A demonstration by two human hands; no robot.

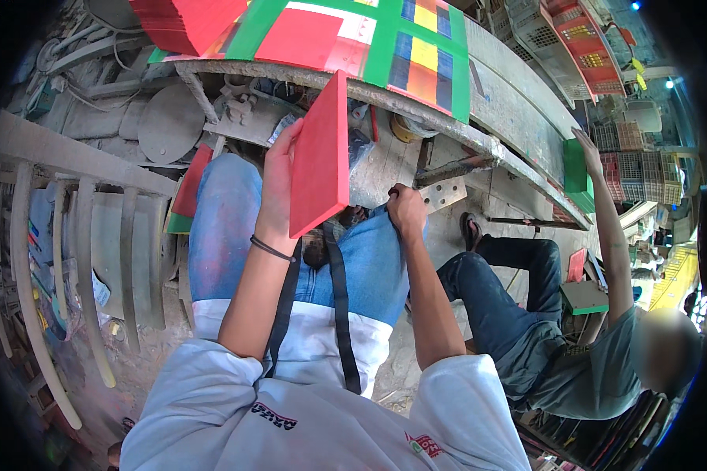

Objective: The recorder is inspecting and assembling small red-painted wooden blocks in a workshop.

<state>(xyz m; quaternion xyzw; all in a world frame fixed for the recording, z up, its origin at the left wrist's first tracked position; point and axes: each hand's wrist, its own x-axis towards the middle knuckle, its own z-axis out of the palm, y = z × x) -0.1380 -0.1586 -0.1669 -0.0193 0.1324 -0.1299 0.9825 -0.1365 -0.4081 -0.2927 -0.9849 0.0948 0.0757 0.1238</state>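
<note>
Upright in front of me is a flat red board (322, 161), seen at a slant. My left hand (277, 177) is closed on its left side, with a dark band round the wrist. Low over my right thigh (377, 267), near the knee, my right hand (408, 210) has its fingers curled in. A small dark bit shows at those fingers, too little to name. Past the red board stands a long worktable (479, 137), bearing panels painted green, red, yellow and dark blue (420, 67). A stack of red boards (184, 23) sits at its left end.
To my right a seated co-worker (526, 314) reaches an arm to a green block (577, 177) at the table. A red and green board (187, 192) leans by my left leg. Wooden slats (86, 251) stand at left. Plastic crates (640, 177) are piled at far right.
</note>
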